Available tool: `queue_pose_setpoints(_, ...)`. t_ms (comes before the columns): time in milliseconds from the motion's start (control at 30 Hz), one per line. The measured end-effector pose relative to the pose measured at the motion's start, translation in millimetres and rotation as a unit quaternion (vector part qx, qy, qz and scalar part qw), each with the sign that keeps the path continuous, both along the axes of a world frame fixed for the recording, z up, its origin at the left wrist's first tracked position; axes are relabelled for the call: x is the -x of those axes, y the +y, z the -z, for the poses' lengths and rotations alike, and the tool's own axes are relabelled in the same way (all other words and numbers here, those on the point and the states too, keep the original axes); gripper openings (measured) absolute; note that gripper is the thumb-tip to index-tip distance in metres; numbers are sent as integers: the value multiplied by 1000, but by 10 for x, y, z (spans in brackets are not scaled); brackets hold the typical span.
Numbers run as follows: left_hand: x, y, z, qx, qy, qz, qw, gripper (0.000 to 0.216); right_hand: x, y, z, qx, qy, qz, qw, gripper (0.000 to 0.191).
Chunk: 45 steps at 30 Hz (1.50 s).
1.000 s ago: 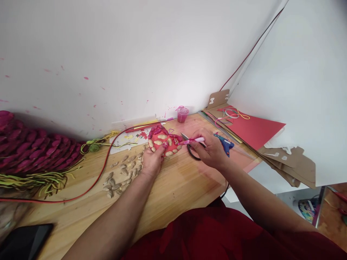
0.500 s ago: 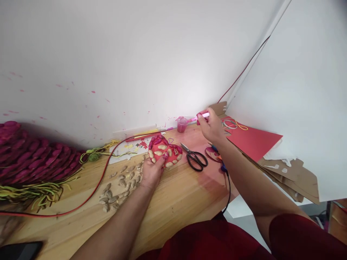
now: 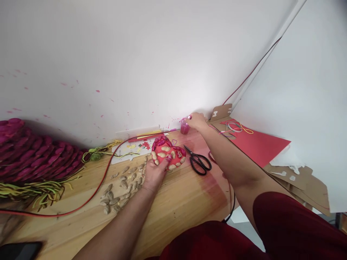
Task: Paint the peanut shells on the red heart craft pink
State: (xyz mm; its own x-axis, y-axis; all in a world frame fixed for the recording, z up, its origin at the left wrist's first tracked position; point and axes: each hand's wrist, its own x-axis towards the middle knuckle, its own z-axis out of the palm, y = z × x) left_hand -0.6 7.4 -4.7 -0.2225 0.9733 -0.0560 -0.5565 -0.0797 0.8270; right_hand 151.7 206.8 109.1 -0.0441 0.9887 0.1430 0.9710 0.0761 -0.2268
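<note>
My left hand (image 3: 157,171) grips a red disc (image 3: 177,156) by its near edge, thumb on top. Peanuts are stuck on the disc; those along its far rim are painted magenta, the others are bare. At the wall stands a clear plastic cup (image 3: 184,128) of magenta paint. My right hand (image 3: 197,121) is closed at the cup's rim on a paintbrush (image 3: 189,117), whose pale end just shows; its bristles are hidden. Black-handled scissors (image 3: 200,164) lie to the right of the disc. Loose peanuts (image 3: 124,184) are scattered left of my left hand.
Magenta-painted peanut strings (image 3: 48,155) are piled at the left. A red cord (image 3: 104,169) crosses the wooden table. Red paper (image 3: 260,144) and cardboard pieces (image 3: 306,184) lie at the right. A dark phone-like slab (image 3: 21,250) sits at the near left.
My right hand has moved left and lowered the paintbrush to the cup. The left hand still holds the disc in nearly the same place. The view has shifted slightly.
</note>
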Motion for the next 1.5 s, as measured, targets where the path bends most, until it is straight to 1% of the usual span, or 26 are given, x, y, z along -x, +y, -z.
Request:
queue_pose_setpoints(167, 0, -1, -23, 3, 3, -13, 1000, 51, 12, -3, -7, -10, -11, -12, 1000, 30)
queue_pose_setpoints(367, 3, -1, -53, 10, 3, -24, 1000, 49, -57, -70, 53, -47, 1, -42, 998, 31)
queue_pose_setpoints(533, -3, -3, -67, 16, -12, -31, 999, 50, -165, -167, 45, -82, 28, -43, 995, 31)
queue_pose_setpoints(633, -6, -2, -78, 16, -18, -34, 999, 52, -277, -300, 6, -137, 86, -32, 986, 35)
queue_pose_setpoints(700, -9, -1, -93, 18, -19, -39, 999, 52, -369, -452, -3, -184, 220, -36, 957, 32)
queue_pose_setpoints(800, -18, -3, -130, 29, -25, -50, 998, 51, -483, -810, 35, -181, 409, -64, 892, 31)
queue_pose_setpoints(833, -21, -5, -145, 35, -27, -53, 998, 51, -503, -961, 60, -180, 446, -76, 874, 30)
queue_pose_setpoints(867, -24, -7, -159, 39, -27, -55, 997, 51, -512, -1119, 90, -169, 458, -99, 867, 29)
queue_pose_setpoints(933, -26, -11, -182, 41, -27, -57, 997, 51, -500, -1429, 157, -149, 446, -142, 871, 27)
queue_pose_setpoints(967, -25, -14, -189, 40, -26, -58, 997, 50, -483, -1564, 190, -153, 439, -155, 872, 25)
queue_pose_setpoints(1067, -13, -19, -196, 37, -25, -62, 997, 48, -417, -1825, 279, -172, 417, -187, 873, 20)
queue_pose_setpoints(1167, 1, -21, -195, 43, -24, -62, 997, 47, -368, -1885, 333, -188, 400, -194, 876, 16)
queue_pose_setpoints(1367, 5, -23, -231, 60, -30, -67, 995, 46, -326, -1850, 369, -182, 393, -182, 883, 16)
queue_pose_setpoints(1500, 5, -30, -256, 66, -30, -62, 995, 47, -315, -1831, 389, -195, 373, -186, 888, 14)
